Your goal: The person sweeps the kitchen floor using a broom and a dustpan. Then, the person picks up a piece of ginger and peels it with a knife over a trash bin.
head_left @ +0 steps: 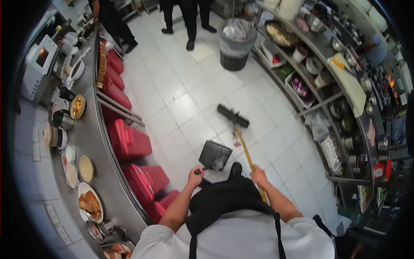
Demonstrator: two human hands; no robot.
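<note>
My left hand point(196, 174) is closed around the dark handle of a black dustpan point(215, 155), which is low over the tiled floor in front of my feet; I cannot tell if it touches the tiles. In my right hand point(258, 175) is the yellow pole of a broom point(245, 144), fingers wrapped round it. The broom's black bristle head point(233, 115) lies farther forward, beyond the dustpan. A small heap of debris point(236, 140) sits on the tiles beside the pole, to the right of the dustpan.
Red lidded bins point(129, 140) stand under the steel counter point(92, 142) on my left. Shelves point(310, 110) with food containers line the right. A grey bin with a plastic liner point(235, 47) is ahead. Two people's legs point(187, 19) show at the top, plus another person point(112, 21) by the counter.
</note>
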